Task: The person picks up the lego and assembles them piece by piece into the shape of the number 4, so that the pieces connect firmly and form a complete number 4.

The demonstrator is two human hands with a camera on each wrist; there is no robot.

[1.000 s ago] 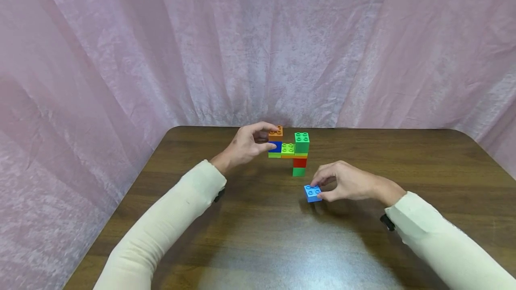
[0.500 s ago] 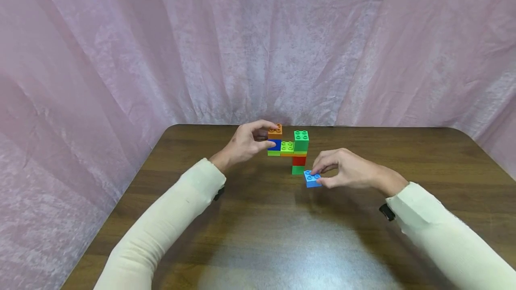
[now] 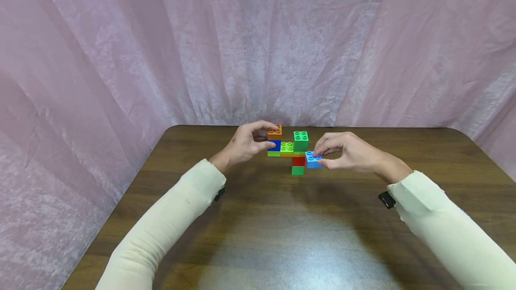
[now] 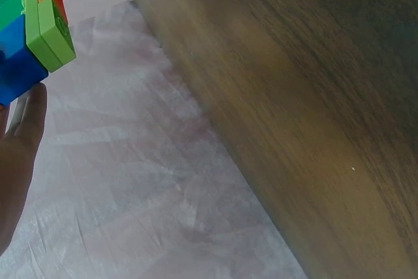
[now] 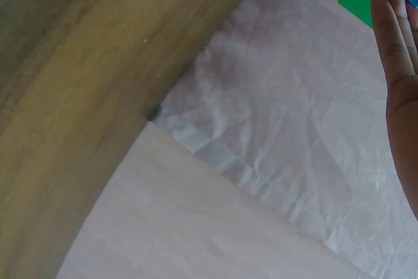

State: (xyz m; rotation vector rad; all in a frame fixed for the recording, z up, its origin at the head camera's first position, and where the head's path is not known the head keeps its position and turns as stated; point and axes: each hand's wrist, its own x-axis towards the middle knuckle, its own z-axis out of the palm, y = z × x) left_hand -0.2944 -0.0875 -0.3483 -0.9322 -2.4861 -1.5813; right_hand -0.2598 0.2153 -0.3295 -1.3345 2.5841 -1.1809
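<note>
My left hand point(image 3: 248, 143) grips the left end of a toy brick structure, thumb on its dark blue brick point(image 3: 274, 145) and fingers by the orange brick point(image 3: 275, 131) on top. Lime bricks point(image 3: 286, 147) bridge across to a column with a green brick point(image 3: 300, 141) above, a red brick point(image 3: 298, 161) lower down and another green brick point(image 3: 297, 170) at the bottom. Between thumb and fingertips my right hand point(image 3: 350, 152) pinches a light blue brick point(image 3: 314, 160), studs up, which overlaps the column's right side in the head view. The left wrist view shows the dark blue brick point(image 4: 19, 60) against the fingers.
A brown wooden table point(image 3: 258, 236) lies under both hands. Behind its far edge hangs a pink velvety curtain point(image 3: 306, 48). Pale sleeves cover both forearms, each with a black wrist device point(image 3: 387, 199).
My right hand has risen and moved away from me with the light blue brick, from in front of the structure up beside its column. The left hand keeps its hold, almost still.
</note>
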